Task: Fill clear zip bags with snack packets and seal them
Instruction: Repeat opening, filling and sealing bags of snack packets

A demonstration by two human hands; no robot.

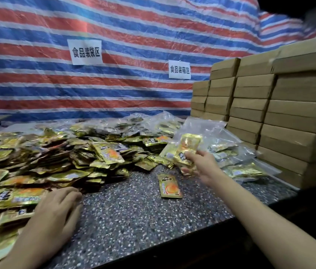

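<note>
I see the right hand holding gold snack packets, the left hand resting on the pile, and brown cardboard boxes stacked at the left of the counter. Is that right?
Not quite. The head view shows the cardboard boxes stacked at the right of the counter, not the left. The right hand does hold gold snack packets, and the left hand rests on the pile.

A dark speckled stone counter carries a loose heap of gold snack packets spreading from nine to eleven o'clock of its bare middle. A single packet lies flat and alone at one o'clock. Filled clear zip bags lie at two o'clock, just beside stacked cardboard boxes at three o'clock.
</note>
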